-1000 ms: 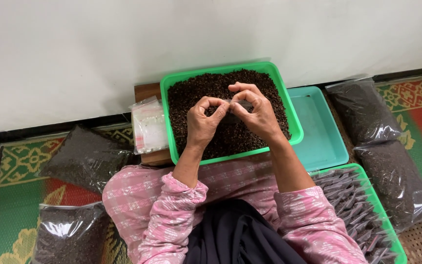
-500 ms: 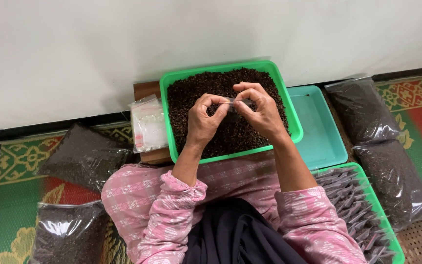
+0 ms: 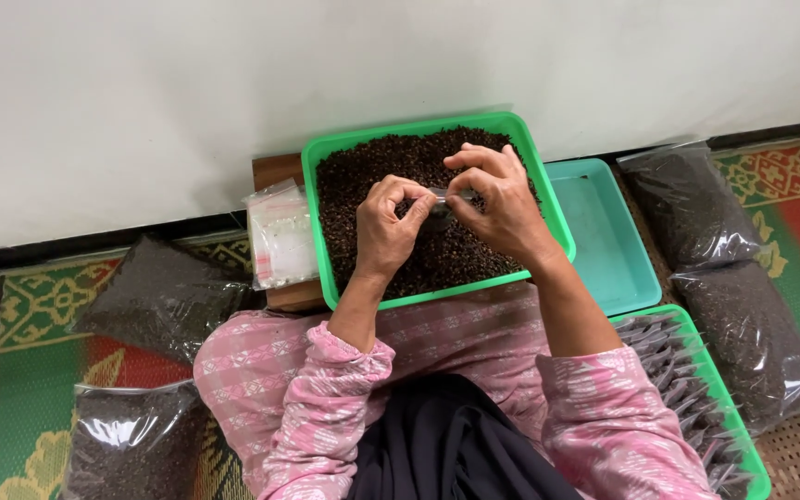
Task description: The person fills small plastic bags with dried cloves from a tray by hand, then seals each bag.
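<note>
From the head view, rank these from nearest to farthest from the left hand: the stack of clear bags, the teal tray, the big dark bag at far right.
Measured from the left hand:
1. Stack of clear bags, just to its left beside the green tray.
2. Teal tray, to its right past the right hand.
3. Big dark bag, far right on the mat.

Both hands, left (image 3: 391,227) and right (image 3: 500,199), meet fingertip to fingertip, apparently pinching; forearms angled inward.

left: clear packets (image 3: 280,233) | right: teal tray (image 3: 608,231) | front: wall (image 3: 233,93)
</note>
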